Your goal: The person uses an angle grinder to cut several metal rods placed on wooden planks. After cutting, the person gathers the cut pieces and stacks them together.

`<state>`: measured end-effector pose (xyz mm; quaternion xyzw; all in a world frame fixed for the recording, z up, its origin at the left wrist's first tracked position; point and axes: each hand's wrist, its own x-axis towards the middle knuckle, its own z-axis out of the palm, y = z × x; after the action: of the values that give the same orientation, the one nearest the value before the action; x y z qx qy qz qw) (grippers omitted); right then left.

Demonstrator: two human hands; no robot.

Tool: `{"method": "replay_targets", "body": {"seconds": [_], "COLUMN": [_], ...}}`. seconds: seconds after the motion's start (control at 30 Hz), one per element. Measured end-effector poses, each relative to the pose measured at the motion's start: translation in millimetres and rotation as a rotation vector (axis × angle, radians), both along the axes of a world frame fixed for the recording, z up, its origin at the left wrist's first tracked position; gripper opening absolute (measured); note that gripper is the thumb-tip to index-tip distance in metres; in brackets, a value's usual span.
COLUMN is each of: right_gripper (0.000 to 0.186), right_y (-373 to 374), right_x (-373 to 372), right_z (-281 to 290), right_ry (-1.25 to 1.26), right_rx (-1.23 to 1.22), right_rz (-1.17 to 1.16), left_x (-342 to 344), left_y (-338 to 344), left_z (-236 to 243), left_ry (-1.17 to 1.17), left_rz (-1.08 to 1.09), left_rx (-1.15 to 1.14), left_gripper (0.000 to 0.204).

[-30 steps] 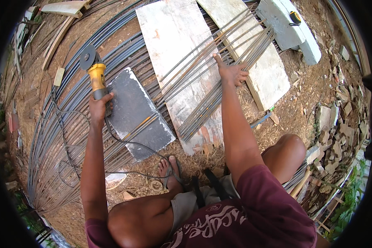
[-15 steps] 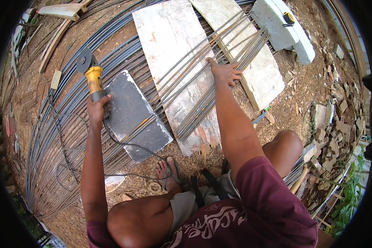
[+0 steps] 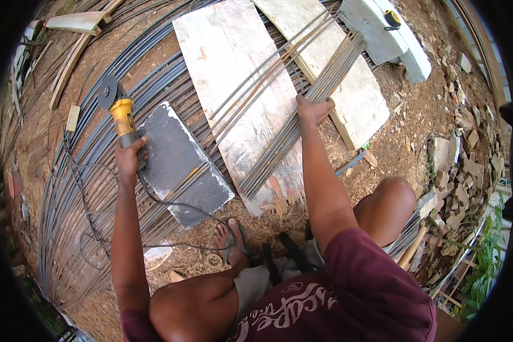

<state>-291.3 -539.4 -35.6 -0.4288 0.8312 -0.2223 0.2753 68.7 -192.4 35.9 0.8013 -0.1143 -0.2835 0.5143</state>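
My left hand (image 3: 129,154) is wrapped round the grey grip of a yellow angle grinder (image 3: 121,117), its cutting disc pointing up and away from me, beside a dark grey slab (image 3: 174,148). A black cord trails from the tool's lower end. My right hand (image 3: 315,111) grips a bundle of steel rods (image 3: 271,157) that lies diagonally across a weathered plywood sheet (image 3: 222,62) and a thicker pale board (image 3: 362,119). A few looser rods (image 3: 256,88) lie left of the bundle.
Many long rods (image 3: 68,188) cover the ground at left. White blocks (image 3: 404,45) carry a tape measure (image 3: 391,19) at top right. Timber offcuts (image 3: 74,21) lie at top left; rubble (image 3: 459,188) lies at right, beside my bent knee.
My right hand has shifted down and closed on the rods, which are now gathered into a tighter bundle, separated from the looser ones. The grinder sits slightly lower and further left in view.
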Motion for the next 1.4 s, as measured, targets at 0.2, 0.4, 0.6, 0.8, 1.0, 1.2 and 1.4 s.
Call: {"method": "replay_targets", "body": {"seconds": [0.2, 0.4, 0.6, 0.8, 1.0, 1.2, 1.4], "right_gripper": [0.047, 0.007, 0.015, 0.039, 0.047, 0.042, 0.032], "right_y": [-36.6, -28.7, 32.1, 95.3, 82.9, 77.7, 149.3], "right_x": [-19.9, -59.4, -105.5, -145.6, -220.1, -326.0, -418.2], "right_z": [-52.5, -56.4, -14.8, 59.1, 185.3, 351.8, 495.6], "right_ry": [-0.442, -1.014, -1.148, -1.111, -1.031, -0.592, -0.149], "right_rx": [-0.012, 0.001, 0.151, 0.018, -0.427, -1.044, -1.183], "right_rz": [-0.273, -0.168, -0.237, -0.29, -0.206, 0.029, -0.082], "left_x": [-2.1, -0.4, 4.1, 23.2, 56.5, 59.0, -8.6], "left_y": [-0.5, -1.3, 1.7, 9.4, 19.6, -4.4, -69.7], "left_z": [1.7, -0.9, -11.4, -28.2, -52.3, -74.2, -90.5], "left_ry": [-0.024, -0.02, 0.001, 0.095, 0.105, 0.075, 0.089], "left_rz": [-0.014, -0.013, 0.017, -0.018, -0.055, -0.094, -0.311], "left_rx": [-0.022, -0.032, -0.035, -0.014, 0.072, 0.197, 0.299], "left_gripper": [0.032, 0.032, 0.033, 0.034, 0.029, 0.025, 0.026]}}
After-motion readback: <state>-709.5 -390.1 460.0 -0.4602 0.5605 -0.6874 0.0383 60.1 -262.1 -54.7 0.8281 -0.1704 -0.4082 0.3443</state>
